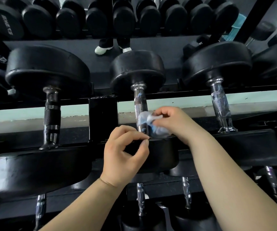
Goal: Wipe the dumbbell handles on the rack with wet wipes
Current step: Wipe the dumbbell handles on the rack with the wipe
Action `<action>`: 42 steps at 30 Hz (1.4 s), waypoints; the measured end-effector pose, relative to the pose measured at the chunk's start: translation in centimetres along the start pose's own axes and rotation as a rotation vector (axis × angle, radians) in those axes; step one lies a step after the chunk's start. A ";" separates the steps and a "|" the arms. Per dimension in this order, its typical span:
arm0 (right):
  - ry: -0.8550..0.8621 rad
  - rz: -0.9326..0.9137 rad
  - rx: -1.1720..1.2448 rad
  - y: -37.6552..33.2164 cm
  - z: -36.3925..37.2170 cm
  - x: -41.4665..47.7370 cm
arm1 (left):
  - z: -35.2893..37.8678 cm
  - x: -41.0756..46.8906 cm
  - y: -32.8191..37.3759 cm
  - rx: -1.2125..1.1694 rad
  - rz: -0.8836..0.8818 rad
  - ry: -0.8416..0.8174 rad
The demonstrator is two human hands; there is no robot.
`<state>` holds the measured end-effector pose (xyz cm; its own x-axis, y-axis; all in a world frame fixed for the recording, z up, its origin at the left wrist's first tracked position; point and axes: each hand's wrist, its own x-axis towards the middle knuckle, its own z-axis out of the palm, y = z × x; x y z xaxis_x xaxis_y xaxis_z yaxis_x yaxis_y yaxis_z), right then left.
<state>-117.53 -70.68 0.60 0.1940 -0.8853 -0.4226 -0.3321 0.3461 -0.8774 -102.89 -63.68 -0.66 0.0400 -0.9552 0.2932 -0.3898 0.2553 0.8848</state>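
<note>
A black dumbbell lies on the rack in front of me, its knurled chrome handle (pixel 139 104) running away from me between two black heads. My right hand (pixel 171 121) grips a crumpled wet wipe (pixel 148 120) and holds it against the near end of that handle. My left hand (pixel 126 154) hovers over the near head (pixel 161 155) of the same dumbbell, thumb and forefinger pinched together; whether they hold an edge of the wipe I cannot tell.
More dumbbells flank it: one with a dark handle (pixel 52 114) on the left, one with a chrome handle (pixel 221 104) on the right. A lower tier holds smaller dumbbells (pixel 141 200). A mirror behind reflects a person's white shoes (pixel 103 49).
</note>
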 end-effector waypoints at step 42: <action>0.309 -0.099 0.183 0.8 2.3 -2.0 | 0.9 10.9 -1.0 0.016 -0.519 -0.212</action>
<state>-116.03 -67.93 0.24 -0.0802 -0.9597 -0.2693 -0.1499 0.2787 -0.9486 -102.91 -74.43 1.33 0.0451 -0.9645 -0.2603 -0.3818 -0.2575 0.8877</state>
